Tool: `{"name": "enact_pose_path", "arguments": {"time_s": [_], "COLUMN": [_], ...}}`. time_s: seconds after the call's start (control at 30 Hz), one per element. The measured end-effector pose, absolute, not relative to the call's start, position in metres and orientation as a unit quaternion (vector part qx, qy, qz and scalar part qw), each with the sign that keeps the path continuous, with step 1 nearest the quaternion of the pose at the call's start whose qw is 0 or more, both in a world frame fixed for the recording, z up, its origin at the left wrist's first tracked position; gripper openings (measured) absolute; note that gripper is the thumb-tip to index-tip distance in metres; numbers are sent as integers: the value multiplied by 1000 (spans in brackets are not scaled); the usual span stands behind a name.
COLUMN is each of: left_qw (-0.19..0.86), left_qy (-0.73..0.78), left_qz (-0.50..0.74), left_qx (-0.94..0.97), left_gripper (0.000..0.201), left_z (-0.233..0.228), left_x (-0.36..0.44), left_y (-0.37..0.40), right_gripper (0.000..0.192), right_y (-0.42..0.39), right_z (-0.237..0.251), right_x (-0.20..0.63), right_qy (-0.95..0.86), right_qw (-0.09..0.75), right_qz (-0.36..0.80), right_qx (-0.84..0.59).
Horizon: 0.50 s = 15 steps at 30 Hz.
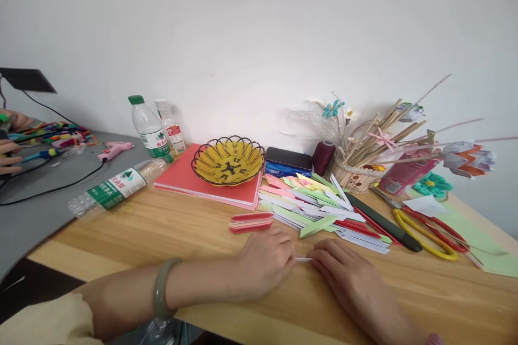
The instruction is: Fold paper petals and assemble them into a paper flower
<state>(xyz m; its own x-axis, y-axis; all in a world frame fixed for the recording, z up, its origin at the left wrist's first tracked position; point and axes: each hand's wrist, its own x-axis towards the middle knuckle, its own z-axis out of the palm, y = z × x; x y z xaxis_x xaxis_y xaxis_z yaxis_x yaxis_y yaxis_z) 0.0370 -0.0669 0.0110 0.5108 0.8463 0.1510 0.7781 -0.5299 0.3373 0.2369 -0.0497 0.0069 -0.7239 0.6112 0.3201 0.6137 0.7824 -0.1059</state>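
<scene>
A narrow white strip of folded paper (302, 259) spans the small gap between my two hands, low over the wooden table. My left hand (265, 264), with a pale green bangle on its wrist, is closed on one end of it. On the other end, the fingers of my right hand (350, 275) are pressed together. Both fingertips and strip ends are partly hidden. Just beyond my left hand lie several red folded paper pieces (251, 222) side by side. A heap of folded paper strips (303, 210) in white, green, pink, yellow and red spreads in front of my hands.
A yellow woven basket (229, 164) sits on red paper (174, 178). Plastic bottles (121, 186) are at left, near a pink glue gun (116, 150) and another person's hand (8, 156). Yellow-handled scissors (424, 237), a phone (289, 158) and a pot of sticks and paper flowers (356, 172) stand right.
</scene>
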Motion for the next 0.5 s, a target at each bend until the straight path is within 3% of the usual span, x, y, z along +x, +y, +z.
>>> {"name": "enact_pose_path", "arguments": {"time_s": [0.1, 0.2, 0.27, 0.33, 0.43, 0.5], "left_qw": [247, 495, 644, 722, 695, 552], "left_qy": [508, 512, 481, 448, 448, 496], "left_qz": [177, 212, 202, 179, 184, 242], "left_qx": [806, 669, 560, 496, 531, 625], "left_gripper": [15, 9, 14, 21, 22, 22], "left_z": [20, 26, 27, 27, 30, 35], "left_x": [30, 26, 24, 20, 6, -7], "left_y": [-75, -80, -82, -84, -82, -76], "right_gripper": [31, 39, 42, 43, 38, 34], "right_y": [-60, -68, -71, -71, -68, -63], "right_z": [14, 22, 28, 31, 29, 25], "right_x": [236, 232, 229, 226, 226, 229], "right_qy": [-938, -940, -943, -948, -956, -952], "right_qw": [197, 201, 199, 212, 233, 247], "right_qz": [-96, -197, -216, -204, -138, -83], "right_qx": [-267, -195, -158, -121, -112, -160]}}
